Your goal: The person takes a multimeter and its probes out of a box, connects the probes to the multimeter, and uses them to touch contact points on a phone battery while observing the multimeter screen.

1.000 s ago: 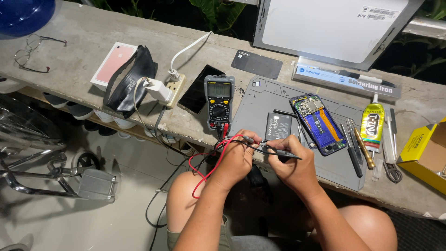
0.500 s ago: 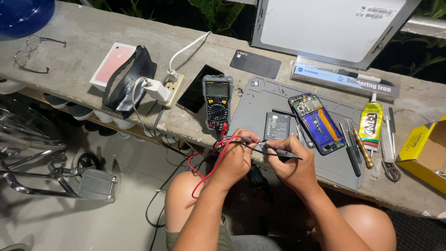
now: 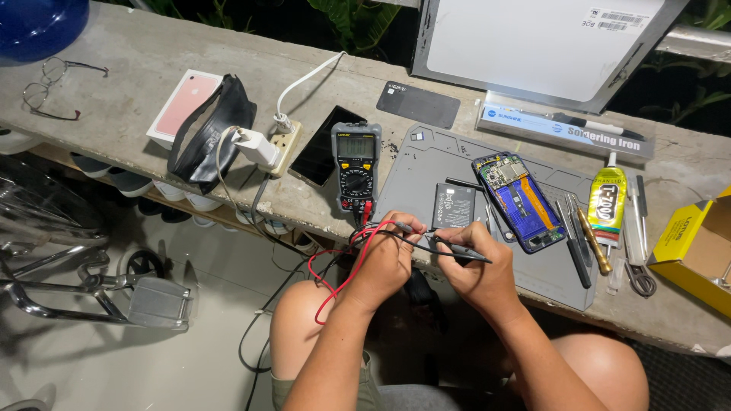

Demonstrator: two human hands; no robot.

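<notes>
A single head-worn camera looks steeply down from above the seated person, facing forward over a concrete ledge [image 3: 137,68] that runs slantwise across the upper frame. The view is fairly close: the left hand [image 3: 388,262] and right hand [image 3: 476,274] sit near the centre, forearms entering from the bottom edge, bare knees below them. The grey work mat [image 3: 426,164] lies just beyond the hands. The floor shows at lower left. No second view exists to share scenery.

yellow box [image 3: 697,247] cut by right edge; probe tips hidden under left hand [image 3: 388,259]
</notes>
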